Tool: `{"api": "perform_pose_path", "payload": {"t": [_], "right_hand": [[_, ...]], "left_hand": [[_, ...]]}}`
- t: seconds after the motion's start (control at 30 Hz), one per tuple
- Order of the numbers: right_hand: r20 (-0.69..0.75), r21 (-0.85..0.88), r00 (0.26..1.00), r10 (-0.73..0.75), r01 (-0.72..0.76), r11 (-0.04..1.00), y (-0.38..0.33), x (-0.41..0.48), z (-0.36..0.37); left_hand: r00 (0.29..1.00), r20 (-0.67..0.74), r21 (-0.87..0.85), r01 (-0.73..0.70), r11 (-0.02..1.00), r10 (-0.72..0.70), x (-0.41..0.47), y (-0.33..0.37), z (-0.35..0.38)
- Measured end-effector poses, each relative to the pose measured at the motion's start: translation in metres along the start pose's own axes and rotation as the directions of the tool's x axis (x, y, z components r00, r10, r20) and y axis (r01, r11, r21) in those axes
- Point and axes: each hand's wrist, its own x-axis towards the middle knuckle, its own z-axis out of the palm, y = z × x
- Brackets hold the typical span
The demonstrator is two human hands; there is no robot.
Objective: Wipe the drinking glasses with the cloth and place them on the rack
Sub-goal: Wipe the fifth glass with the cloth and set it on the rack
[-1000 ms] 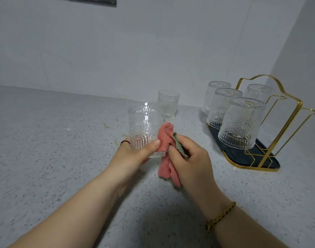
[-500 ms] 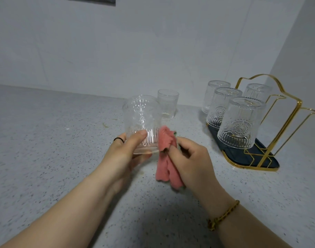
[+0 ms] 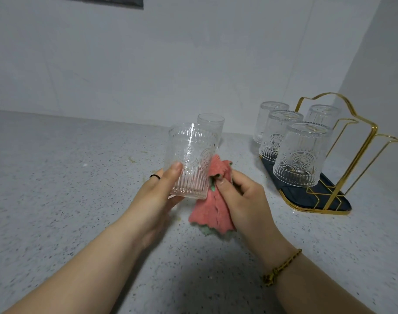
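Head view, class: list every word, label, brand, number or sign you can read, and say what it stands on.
No readable text anywhere.
The held glass and the glasses on the rack bear only embossed medallions and ribs, no letters.
The cloth, the rack and the dark panel at the top edge show no writing.

No readable text, label, brand or number anywhere. Pattern on the held glass [image 3: 190, 162] and the racked glasses [image 3: 299, 155]: pressed ribs and round medallions, not letters. The dark panel [image 3: 98, 0] at wall top: cut off, nothing legible.
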Motion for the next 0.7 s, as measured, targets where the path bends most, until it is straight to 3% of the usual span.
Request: {"api": "perform_pose_path", "payload": {"t": [0.13, 0.23, 0.37, 0.43, 0.57, 0.7], "right_hand": [[-0.025, 0.025, 1.0, 0.004, -0.004, 1.0, 0.001, 0.0, -0.001], [-0.044, -0.024, 0.997, -0.069, 0.068, 0.997, 0.001, 0.001, -0.003], [-0.032, -0.154, 0.984, -0.176, 0.169, 0.973, 0.004, -0.002, 0.003], [-0.029, -0.273, 0.971, -0.239, 0.222, 0.936, 0.009, -0.002, 0.007], [-0.063, -0.339, 0.945, -0.32, 0.281, 0.898, 0.009, -0.003, 0.009], [-0.14, -0.251, 0.943, -0.303, 0.262, 0.932, 0.003, 0.0, 0.002]], "left_hand": [[0.999, 0.017, 0.085, -0.03, 0.996, 0.029, -0.003, 0.005, 0.002], [0.994, -0.069, 0.145, -0.08, 0.986, 0.09, 0.0, 0.005, 0.0], [0.987, -0.154, -0.015, 0.05, 0.999, -0.052, 0.002, 0.005, 0.005], [0.987, -0.125, -0.012, 0.104, 0.994, -0.105, 0.001, 0.004, 0.007], [1.0, -0.029, 0.267, 0.011, 0.964, -0.003, -0.001, 0.001, 0.005], [0.999, 0.027, 0.198, 0.017, 0.98, -0.022, -0.004, -0.001, 0.008]]}}
